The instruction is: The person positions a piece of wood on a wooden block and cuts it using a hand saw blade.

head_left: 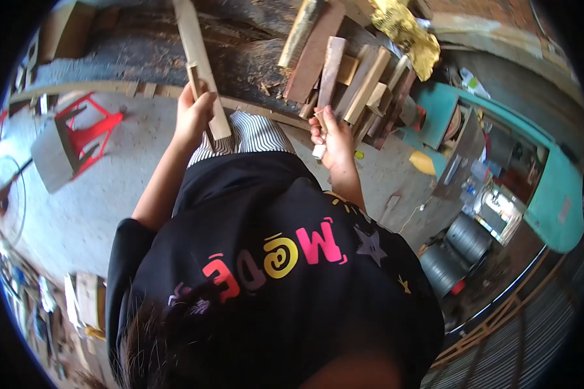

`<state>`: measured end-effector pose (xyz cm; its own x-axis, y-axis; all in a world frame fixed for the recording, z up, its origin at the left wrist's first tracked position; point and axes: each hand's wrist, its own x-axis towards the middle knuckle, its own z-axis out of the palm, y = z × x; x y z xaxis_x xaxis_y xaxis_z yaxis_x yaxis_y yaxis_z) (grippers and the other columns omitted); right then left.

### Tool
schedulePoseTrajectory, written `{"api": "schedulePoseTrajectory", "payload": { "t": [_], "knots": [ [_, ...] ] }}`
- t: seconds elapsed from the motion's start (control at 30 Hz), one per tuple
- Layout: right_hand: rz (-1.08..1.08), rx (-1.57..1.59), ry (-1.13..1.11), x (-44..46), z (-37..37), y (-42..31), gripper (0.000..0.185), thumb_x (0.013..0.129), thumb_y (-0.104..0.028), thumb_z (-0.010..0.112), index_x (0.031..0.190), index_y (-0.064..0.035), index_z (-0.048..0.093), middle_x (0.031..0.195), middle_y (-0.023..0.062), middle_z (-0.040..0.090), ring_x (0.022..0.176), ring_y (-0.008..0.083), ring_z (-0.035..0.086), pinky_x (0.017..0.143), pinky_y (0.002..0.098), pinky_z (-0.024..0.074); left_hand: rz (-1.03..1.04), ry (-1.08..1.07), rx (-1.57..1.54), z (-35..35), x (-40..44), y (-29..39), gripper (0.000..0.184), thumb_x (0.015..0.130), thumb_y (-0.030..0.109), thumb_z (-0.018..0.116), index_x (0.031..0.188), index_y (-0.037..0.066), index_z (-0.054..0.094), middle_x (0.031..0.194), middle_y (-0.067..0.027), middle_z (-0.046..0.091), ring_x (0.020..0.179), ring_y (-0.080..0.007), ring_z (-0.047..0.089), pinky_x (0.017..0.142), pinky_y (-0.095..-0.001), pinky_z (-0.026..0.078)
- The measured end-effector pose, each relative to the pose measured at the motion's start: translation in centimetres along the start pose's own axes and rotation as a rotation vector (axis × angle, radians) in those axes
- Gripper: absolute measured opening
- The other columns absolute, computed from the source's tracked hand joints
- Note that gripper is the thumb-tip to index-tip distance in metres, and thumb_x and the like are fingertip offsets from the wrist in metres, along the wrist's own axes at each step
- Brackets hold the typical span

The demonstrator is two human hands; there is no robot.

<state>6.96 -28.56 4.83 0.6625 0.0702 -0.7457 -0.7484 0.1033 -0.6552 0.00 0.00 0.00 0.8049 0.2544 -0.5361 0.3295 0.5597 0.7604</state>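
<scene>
At left, on grey floor [91,223], a red stool [104,129] with a grey panel [53,155] against it; at the far left edge, a blurred fan [3,198]. At upper right, a crumpled gold sheet [405,35]. At right, a large teal casing [559,194], open, with clutter inside. Below it, two ribbed grey drums [468,237] side by side, near a wooden lattice [499,314] at lower right.

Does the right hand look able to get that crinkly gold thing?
Probably not easily: wood pieces lie between the right hand and the gold thing, and that hand seems to hold a white block.
</scene>
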Motion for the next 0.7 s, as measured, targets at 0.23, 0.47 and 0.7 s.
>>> {"api": "schedulePoseTrajectory", "payload": {
  "t": [0.23,0.47,0.7],
  "knots": [
    [-0.177,-0.115,0.385,1.2,-6.7,-1.7,0.049,0.099,-0.037,0.034,0.138,-0.0058,0.035,0.114,0.0283,0.053,0.072,0.0239,0.065,0.06,0.0308,0.0556,-0.212,0.016,0.298,0.9,0.3,0.4,0.024,0.081,0.01,0.062,0.094,0.009,0.042,0.067,-0.0004,0.045,0.054,-0.0087,0.045,0.048,-0.0234,0.038],
    [-0.304,-0.323,0.479,2.1,-6.0,0.2,0.038,0.098,-0.035,0.04,0.111,-0.0025,0.055,0.084,0.0162,0.063,0.065,0.0193,0.064,0.054,0.0292,0.0519,0.016,-0.018,0.792,2.3,5.1,-0.7,0.037,0.076,0.012,0.063,0.107,0.004,0.044,0.076,-0.0037,0.052,0.063,-0.0115,0.053,0.053,-0.0261,0.045],
    [-0.813,-0.822,0.342,13.4,2.0,0.5,0.038,0.082,-0.033,0.066,0.067,-0.0017,0.051,0.06,0.0165,0.055,0.056,0.0338,0.057,0.055,0.0397,0.0455,0.184,0.136,1.05,0.7,5.2,2.2,0.036,0.069,0.02,0.061,0.097,0.001,0.048,0.075,-0.0179,0.057,0.068,-0.0312,0.056,0.066,-0.0378,0.045]
  ]
}}
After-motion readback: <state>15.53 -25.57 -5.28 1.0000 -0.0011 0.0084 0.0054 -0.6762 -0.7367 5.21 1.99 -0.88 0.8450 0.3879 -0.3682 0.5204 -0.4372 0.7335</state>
